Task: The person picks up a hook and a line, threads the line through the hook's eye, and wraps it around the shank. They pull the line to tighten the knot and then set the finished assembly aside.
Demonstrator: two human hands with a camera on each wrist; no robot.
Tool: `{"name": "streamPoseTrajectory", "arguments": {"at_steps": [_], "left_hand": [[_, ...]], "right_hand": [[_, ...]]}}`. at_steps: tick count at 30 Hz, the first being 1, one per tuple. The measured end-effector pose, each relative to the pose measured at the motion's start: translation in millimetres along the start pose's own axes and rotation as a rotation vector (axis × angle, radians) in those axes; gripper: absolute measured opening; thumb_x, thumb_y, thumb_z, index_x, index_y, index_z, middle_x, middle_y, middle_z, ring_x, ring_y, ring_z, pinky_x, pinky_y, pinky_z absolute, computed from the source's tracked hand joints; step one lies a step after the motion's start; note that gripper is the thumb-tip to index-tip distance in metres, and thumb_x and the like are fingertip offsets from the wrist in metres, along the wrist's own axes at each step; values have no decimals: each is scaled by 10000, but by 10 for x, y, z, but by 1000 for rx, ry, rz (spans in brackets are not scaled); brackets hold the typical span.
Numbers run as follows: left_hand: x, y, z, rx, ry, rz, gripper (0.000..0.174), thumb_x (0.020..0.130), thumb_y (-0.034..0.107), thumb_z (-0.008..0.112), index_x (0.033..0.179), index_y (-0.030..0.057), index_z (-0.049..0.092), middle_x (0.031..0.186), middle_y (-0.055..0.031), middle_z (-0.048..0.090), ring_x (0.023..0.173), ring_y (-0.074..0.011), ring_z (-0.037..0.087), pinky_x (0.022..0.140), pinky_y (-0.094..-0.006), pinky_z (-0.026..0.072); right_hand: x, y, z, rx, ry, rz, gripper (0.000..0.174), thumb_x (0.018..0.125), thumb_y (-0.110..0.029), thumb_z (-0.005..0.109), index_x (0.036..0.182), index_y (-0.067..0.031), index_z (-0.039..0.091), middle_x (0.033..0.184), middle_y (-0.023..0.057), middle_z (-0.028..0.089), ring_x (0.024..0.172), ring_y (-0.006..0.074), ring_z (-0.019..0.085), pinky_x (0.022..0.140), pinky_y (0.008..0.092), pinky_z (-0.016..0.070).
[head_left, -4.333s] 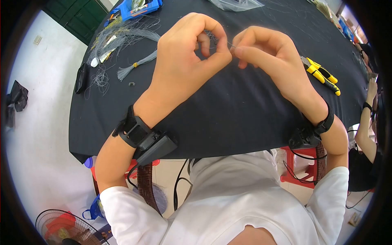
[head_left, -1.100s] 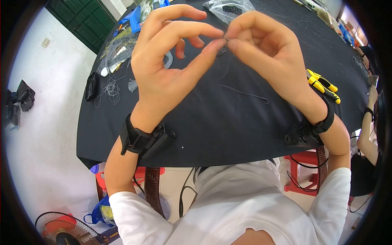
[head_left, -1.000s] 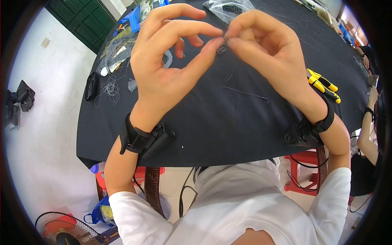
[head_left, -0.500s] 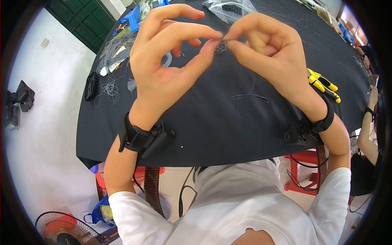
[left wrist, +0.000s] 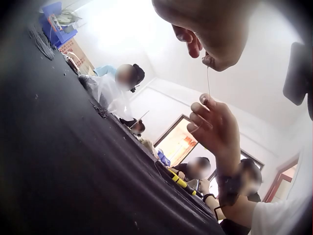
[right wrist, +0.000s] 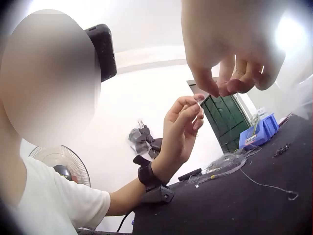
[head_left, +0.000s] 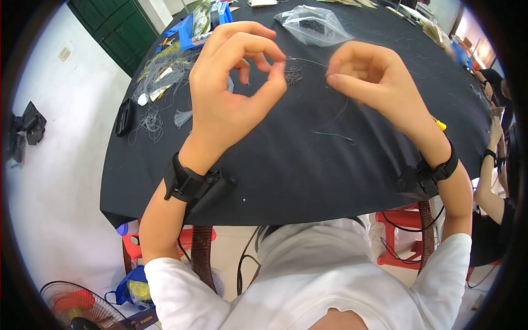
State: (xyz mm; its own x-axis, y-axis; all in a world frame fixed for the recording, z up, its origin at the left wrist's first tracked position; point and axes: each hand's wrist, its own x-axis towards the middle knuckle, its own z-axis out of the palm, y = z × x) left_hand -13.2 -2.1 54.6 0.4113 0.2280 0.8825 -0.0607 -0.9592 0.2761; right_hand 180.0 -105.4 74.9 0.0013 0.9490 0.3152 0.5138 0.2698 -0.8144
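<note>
A thin, clear fishing line (head_left: 309,60) stretches between the two hands above the table. Thumb and index finger of my left hand (head_left: 234,77) pinch one end, where a tiny shiny piece shows at the fingertips. My right hand (head_left: 374,74) pinches the line further along, its other fingers curled in; a loose tail (head_left: 344,110) hangs below. In the left wrist view the line (left wrist: 209,81) runs taut from hand to hand. Below them a short line with a hooked end (head_left: 335,134) lies on the black cloth. Behind the hands sits a small heap of dark hooks (head_left: 293,76).
A clear plastic bag (head_left: 313,26) lies at the back. Left of the hands are tangled line (head_left: 165,71), a tied bundle (head_left: 182,117), a black case (head_left: 124,117) and a blue basket (head_left: 190,33). Yellow-handled pliers (left wrist: 183,184) lie right. Other people sit around the table.
The fingertips, close together half a second ago, have drawn apart, the right hand moving right and down, with line spanning the gap. The hooked line on the table appeared after the earliest frame.
</note>
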Motion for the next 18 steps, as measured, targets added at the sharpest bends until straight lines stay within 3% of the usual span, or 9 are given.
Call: {"name": "streamPoseTrajectory", "arguments": {"at_steps": [3, 8, 11, 13, 18], "left_hand": [[2, -79, 47, -108, 68, -106, 167, 659, -32, 622, 789, 66, 582, 958, -32, 573, 637, -48, 534, 494, -175, 357], [-49, -98, 86, -445, -121, -459, 99, 774, 5, 607, 866, 24, 575, 904, 6, 577, 664, 4, 499, 509, -136, 344], [-79, 14, 132, -627, -324, -639, 145, 786, 24, 618, 920, 12, 567, 878, 3, 572, 653, 10, 494, 515, -131, 349], [-117, -11, 181, -638, -368, -664, 173, 804, 37, 618, 961, -1, 557, 850, 3, 568, 659, 11, 493, 532, -135, 365], [-199, -198, 236, -673, -389, -783, 114, 832, 81, 587, 924, 16, 578, 859, -12, 591, 687, -34, 515, 595, -167, 390]], "right_hand": [[-54, -31, -193, -87, 38, 13, 78, 799, -146, 621, 821, -80, 588, 734, -58, 544, 636, 4, 475, 520, 150, 344], [-94, -163, -507, -130, 85, 21, 116, 793, -217, 618, 813, -104, 599, 692, -57, 535, 619, 9, 476, 515, 157, 338], [-190, -251, -719, -213, 104, -37, 119, 795, -219, 615, 827, -105, 609, 690, -53, 544, 611, 13, 481, 517, 158, 341], [-211, -294, -943, -338, 202, -20, 152, 793, -237, 628, 869, -107, 635, 711, -44, 563, 612, 26, 493, 528, 166, 358], [-190, -310, -1637, -703, 188, -104, 177, 803, -244, 634, 864, -85, 683, 768, -13, 624, 641, 57, 527, 537, 188, 401]]}}
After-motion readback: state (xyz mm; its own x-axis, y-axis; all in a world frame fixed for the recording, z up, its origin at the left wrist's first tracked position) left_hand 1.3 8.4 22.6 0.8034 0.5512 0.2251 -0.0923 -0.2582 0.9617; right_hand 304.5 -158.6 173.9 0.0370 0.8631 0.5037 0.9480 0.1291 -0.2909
